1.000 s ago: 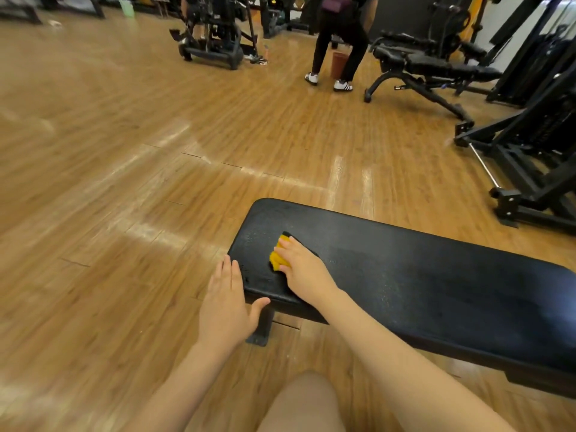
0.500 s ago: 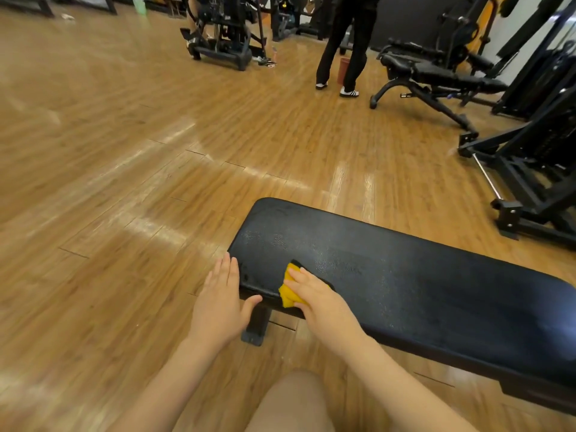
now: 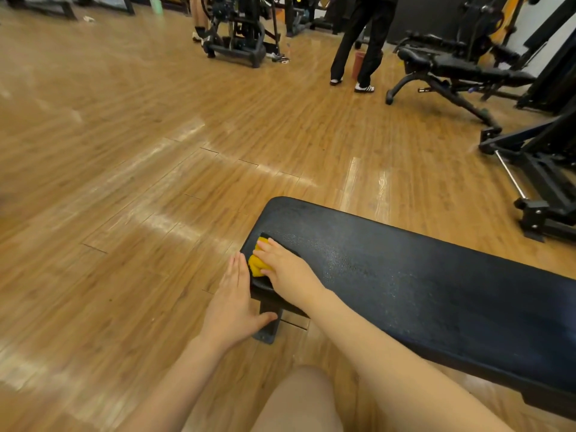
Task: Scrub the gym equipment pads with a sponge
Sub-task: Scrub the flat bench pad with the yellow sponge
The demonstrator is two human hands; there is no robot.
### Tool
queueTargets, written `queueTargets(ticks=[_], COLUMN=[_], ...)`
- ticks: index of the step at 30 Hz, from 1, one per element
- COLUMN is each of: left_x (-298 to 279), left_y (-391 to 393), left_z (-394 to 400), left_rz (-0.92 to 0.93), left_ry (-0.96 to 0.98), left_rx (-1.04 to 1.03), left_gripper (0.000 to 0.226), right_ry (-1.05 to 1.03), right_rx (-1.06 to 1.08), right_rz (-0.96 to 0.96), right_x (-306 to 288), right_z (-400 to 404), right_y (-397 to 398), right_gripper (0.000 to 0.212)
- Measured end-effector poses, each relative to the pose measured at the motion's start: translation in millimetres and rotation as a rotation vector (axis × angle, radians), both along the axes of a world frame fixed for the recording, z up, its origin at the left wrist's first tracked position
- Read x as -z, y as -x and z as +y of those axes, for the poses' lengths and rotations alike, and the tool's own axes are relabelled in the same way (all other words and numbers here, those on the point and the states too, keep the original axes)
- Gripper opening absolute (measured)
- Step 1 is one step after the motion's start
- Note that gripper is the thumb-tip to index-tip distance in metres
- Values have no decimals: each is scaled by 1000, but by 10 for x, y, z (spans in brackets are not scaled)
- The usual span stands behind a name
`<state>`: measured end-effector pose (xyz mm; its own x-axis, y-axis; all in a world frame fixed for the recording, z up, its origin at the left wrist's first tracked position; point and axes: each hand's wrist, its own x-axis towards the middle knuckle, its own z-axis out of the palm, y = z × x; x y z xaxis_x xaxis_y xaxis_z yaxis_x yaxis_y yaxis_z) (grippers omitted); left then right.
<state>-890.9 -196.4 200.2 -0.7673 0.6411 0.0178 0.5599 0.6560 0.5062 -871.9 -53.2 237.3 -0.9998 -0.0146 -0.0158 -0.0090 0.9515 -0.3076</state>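
Note:
A long black padded bench runs from the centre to the lower right. My right hand presses a yellow sponge with a dark scrub side onto the pad's near left corner. Fingers cover most of the sponge. My left hand lies flat against the bench's left end, fingers straight, thumb reaching under toward the black leg. It holds nothing.
Wooden plank floor spreads to the left and ahead. A person in black trousers stands at the back. An adjustable bench and black machine frames stand on the right, another machine at the back.
My right hand slid the sponge back from the pad's near edge to the left corner. The left hand stayed at the bench end. The person at the back shifted stance.

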Motion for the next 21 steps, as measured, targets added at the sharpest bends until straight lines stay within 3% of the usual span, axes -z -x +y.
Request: queueTargets(ticks=[5, 9, 14, 21], left_x=[-8, -34, -96, -108], left_y=[-40, -83, -79, -72], left_z=[1, 55, 60, 119], left_rz=[-3, -18, 73, 99], left_ry=[-26, -40, 150, 254], left_rx=[-34, -78, -68, -99], left_gripper=[123, 133, 127, 113], right_ry=[-36, -10, 74, 167], right_rx=[-81, -50, 82, 204], right_rz=[11, -13, -43, 2], right_x=[26, -27, -86, -29], right_z=[-21, 56, 185, 334], right_y=[-277, 26, 563, 368], right_gripper=[49, 49, 44, 40])
